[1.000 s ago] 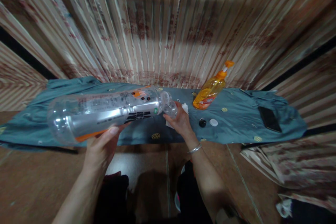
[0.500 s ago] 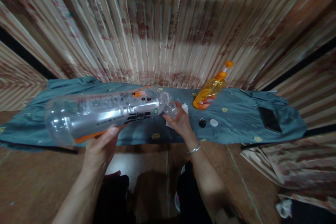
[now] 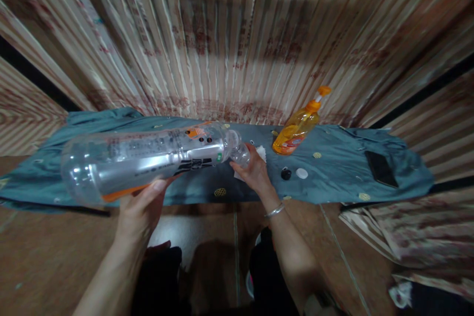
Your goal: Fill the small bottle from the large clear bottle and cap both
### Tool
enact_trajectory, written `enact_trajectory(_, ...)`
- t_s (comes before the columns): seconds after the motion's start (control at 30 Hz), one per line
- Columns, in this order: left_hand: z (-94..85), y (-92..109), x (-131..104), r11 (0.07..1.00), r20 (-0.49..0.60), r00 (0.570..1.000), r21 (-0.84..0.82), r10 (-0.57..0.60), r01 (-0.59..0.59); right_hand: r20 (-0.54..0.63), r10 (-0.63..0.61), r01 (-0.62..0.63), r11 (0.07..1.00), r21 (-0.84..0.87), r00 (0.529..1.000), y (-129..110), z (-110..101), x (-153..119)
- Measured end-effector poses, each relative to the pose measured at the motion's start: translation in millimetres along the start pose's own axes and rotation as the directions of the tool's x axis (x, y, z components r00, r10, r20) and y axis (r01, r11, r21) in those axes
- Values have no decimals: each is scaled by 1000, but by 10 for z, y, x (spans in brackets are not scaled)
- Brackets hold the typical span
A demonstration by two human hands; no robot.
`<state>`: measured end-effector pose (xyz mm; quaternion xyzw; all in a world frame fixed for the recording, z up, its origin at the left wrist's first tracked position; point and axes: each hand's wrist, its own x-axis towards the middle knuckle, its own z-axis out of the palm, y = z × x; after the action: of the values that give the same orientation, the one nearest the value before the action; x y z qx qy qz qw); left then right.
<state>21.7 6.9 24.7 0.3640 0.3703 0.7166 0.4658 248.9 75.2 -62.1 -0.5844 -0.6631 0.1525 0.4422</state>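
Bottle point(image 3: 148, 160) base shifted slightly left; hands unmoved.

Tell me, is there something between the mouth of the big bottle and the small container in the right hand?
Nothing visible. The large clear bottle, held sideways by the left hand, has its mouth right at the small clear container that the right hand holds.
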Motion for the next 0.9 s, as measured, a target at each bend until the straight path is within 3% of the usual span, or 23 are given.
enact_trajectory(0.9,-31,-26,19,1000,-15,1000,3,5,-5,11,13,-14,1000,11,1000,-18,-7,-3)
